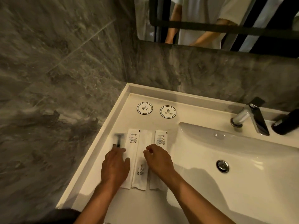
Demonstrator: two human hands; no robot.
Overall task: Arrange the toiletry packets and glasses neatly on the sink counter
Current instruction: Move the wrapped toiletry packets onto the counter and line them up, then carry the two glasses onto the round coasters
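The left hand (115,165) is lying palm down on the white table (100,160), its fingers closing on the handle of a blurred razor (118,139) whose dark head is pointing far. The right hand (157,160) is hovering loosely curled over the packets, thumb and forefinger nearly pinching, gripping nothing that can be seen.

Three long white packets are lying side by side, running near to far. The left packet (133,143) is showing small black print at its far end, too fine to read. The middle packet (141,159) is reading "BRUSHING TEETH" near its near end. The right packet (160,137) is carrying the same kind of small print as the left one.

Farther back, two round caps (144,108) (168,111) with scalloped edges and a printed emblem are sitting side by side, apparently covering glasses; their lettering is unreadable.

To the right, the basin (242,167) is showing a chrome drain (223,166), with a chrome tap (250,117) behind it and a dark bottle (287,122) beside the tap. Grey marble walls (48,78) are enclosing the corner, and a mirror (210,21) is reflecting a pale shirt and bare arms.
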